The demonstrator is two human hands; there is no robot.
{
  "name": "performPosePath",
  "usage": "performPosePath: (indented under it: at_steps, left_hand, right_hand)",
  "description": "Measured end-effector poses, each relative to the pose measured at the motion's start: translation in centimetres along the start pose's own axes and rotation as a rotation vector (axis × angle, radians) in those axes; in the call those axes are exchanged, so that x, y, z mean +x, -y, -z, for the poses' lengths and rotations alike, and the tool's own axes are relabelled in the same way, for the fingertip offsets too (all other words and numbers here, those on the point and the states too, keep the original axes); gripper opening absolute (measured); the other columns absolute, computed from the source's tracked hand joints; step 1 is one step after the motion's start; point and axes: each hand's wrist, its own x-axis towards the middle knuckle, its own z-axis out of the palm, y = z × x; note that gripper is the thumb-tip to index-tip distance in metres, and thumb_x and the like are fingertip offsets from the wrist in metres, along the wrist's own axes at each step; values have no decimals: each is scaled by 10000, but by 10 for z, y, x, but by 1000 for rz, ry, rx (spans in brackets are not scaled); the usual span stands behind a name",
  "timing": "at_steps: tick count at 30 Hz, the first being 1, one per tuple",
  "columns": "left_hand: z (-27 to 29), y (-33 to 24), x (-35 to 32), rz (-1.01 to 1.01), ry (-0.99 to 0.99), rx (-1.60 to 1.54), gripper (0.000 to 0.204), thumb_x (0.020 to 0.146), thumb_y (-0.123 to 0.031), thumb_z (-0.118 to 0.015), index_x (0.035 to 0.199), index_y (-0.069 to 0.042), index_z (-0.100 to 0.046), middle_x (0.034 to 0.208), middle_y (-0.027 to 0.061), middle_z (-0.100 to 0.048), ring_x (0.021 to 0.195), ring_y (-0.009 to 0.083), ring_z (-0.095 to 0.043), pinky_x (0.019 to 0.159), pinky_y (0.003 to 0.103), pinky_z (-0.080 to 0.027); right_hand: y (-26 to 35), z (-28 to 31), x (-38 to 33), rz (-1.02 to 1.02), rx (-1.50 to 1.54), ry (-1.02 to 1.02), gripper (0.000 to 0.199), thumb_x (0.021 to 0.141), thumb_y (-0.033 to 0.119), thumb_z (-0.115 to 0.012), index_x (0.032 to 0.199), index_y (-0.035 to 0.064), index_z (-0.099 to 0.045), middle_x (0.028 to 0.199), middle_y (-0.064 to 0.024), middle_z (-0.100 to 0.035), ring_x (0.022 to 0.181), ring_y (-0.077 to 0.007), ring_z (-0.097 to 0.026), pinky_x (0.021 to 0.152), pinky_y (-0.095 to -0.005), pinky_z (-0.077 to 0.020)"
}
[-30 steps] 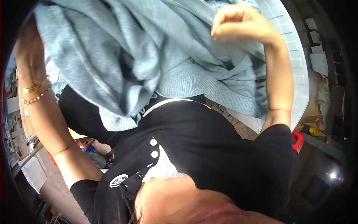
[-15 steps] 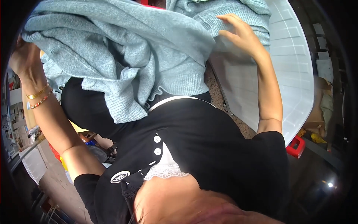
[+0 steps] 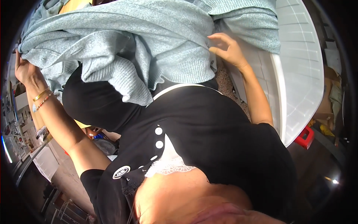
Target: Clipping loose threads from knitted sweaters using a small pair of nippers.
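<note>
A light blue-grey knitted sweater (image 3: 179, 48) lies spread across my lap, its ribbed hem and a ribbed cuff toward my body. At the far left my left hand (image 3: 29, 71) holds the sweater's edge, fingertips partly hidden by the knit. My right hand (image 3: 232, 52) is at the sweater's right edge, thumb and forefinger curved with a gap between them. The fingertips meet or nearly meet the fabric; I cannot tell which. More knit of the same colour (image 3: 251, 26) hangs over the bin's near rim, beyond my right hand.
A large whitish plastic bin (image 3: 304, 71) stands at my right, with a red handle (image 3: 305, 138) on its side. Beyond it sits a cardboard box (image 3: 330, 87). More blue-grey fabric (image 3: 39, 16) lies at the far left beside a yellowish surface (image 3: 74, 5).
My right hand has come down and left to the sweater's edge, its fingers more curled. My left hand has lowered slightly, and the sweater is drawn flatter.
</note>
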Motion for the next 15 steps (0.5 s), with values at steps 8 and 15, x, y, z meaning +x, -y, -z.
performPosePath:
  at_steps: [8, 15]
  left_hand:
    - [-31, 55, 19, -225, -532, 312, 325, 947, -160, -522, 1125, 107, -573, 1201, 227, -600, 1145, 356, -555, 1026, 476, -414]
    - [37, -12, 69, 94, 171, 443, 314, 967, -67, -472, 1252, 33, -557, 1188, 161, -622, 1015, 227, -629, 906, 321, -515]
  right_hand:
    - [-20, -30, -19, -263, 433, 90, 402, 876, 121, -670, 1258, 28, -586, 1172, -67, -615, 1033, -118, -582, 912, -255, -452]
    - [6, -6, 4, -145, 522, -209, 267, 935, 62, -581, 1187, -16, -620, 1066, -12, -638, 940, -58, -562, 842, -201, -433]
